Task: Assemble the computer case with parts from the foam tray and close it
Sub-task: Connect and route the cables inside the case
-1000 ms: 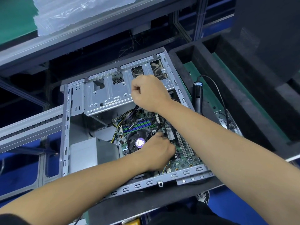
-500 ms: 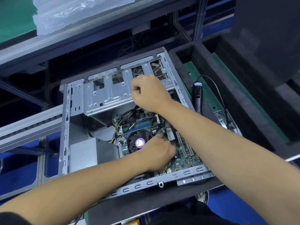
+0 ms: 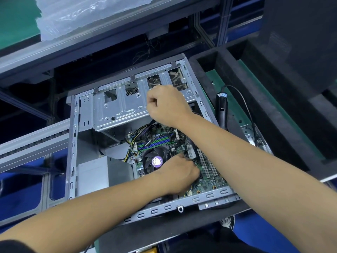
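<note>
Open computer case (image 3: pixel 73 143) lies mid-frame w/ the black foam tray (image 3: pixel 284 128) at right; right hand (image 3: pixel 167 105) is fisted over the drive cage (image 3: pixel 120 108), can't tell what it grips, while left hand (image 3: pixel 179 175) reaches onto the motherboard (image 3: pixel 209 179) beside the fan (image 3: pixel 155 159), fingers hidden.

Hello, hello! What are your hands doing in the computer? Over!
Right hand fisted at drive cage. Left hand down on motherboard, grip hidden. Case open.

Black workbench (image 3: pixel 138 232) with an open computer case (image 3: pixel 73 143).
A foam tray (image 3: pixel 269 125) lies just beside the case.
</note>
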`<state>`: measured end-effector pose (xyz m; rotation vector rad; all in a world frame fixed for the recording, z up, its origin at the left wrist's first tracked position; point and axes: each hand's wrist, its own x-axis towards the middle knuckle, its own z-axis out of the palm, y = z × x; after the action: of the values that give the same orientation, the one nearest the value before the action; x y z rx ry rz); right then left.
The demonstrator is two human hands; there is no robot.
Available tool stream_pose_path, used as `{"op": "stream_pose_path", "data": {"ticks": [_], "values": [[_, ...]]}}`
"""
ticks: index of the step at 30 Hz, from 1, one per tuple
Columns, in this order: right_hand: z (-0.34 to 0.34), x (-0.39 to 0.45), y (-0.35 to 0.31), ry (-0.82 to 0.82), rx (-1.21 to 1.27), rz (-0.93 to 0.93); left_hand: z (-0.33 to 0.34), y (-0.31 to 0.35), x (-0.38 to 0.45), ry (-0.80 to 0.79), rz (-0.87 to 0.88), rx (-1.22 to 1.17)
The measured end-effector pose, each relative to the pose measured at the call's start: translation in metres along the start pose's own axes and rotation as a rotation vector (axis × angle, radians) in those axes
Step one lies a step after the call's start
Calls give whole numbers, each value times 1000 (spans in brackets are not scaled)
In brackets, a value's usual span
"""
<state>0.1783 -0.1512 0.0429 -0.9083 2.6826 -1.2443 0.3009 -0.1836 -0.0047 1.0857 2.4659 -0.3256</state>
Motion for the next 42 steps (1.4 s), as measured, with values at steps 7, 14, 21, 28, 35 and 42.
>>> {"op": "stream_pose_path", "data": {"ticks": [7, 14, 21, 28, 35, 42], "values": [[1, 0, 1, 6, -1, 5, -1, -6, 0, -32, -21, -41], [3, 0, 3, 15, 9, 7, -3, -4, 0, 3, -70, -74], [3, 1, 4, 18, 13, 11, -5, -6, -1, -25, -24, -63], [4, 1, 4, 11, 21, 15, -6, -7, -3, -39, 34, -76], [4, 1, 4, 6, 9, 12, -5, -8, -3, -24, 72, -86], [4, 1, 4, 3, 2, 10, -3, -4, 0, -10, 5, -68]]}}
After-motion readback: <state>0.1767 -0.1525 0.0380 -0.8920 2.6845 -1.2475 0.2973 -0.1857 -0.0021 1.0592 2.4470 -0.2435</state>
